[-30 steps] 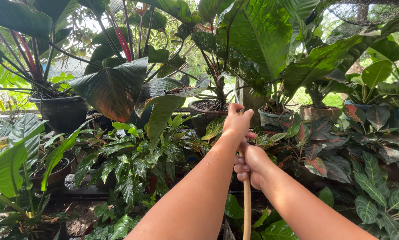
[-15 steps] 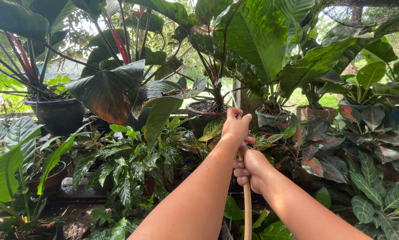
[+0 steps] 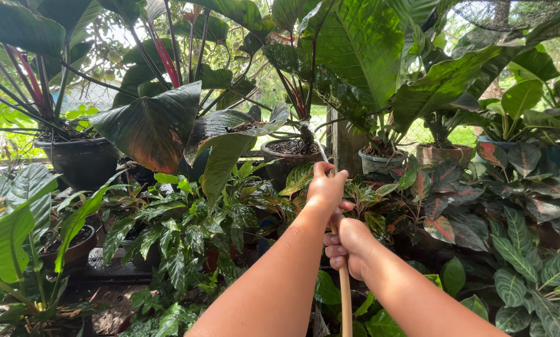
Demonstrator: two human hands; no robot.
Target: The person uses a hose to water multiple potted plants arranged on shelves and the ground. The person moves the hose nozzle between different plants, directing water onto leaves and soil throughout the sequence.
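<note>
Both my hands grip a thin tan hose (image 3: 345,304) that rises from the bottom edge. My left hand (image 3: 327,187) is closed around its upper end, thumb over the tip. My right hand (image 3: 348,244) holds the hose just below, fingers wrapped around it. A thin stream of water (image 3: 320,151) leaves the tip toward the soil of a dark round pot (image 3: 279,157) with a stemmed plant behind my hands. The nozzle itself is hidden under my left hand.
Potted plants crowd all sides: a big black pot (image 3: 80,159) at left, a grey pot (image 3: 380,163) and a brown pot (image 3: 442,154) at right, red-speckled leaves (image 3: 442,228) close by. Large leaves (image 3: 155,128) hang overhead. Bare soil (image 3: 108,306) shows lower left.
Both hands and the hose have dropped a little and shifted slightly left. A water stream now shows above my left hand, aimed at the dark pot.
</note>
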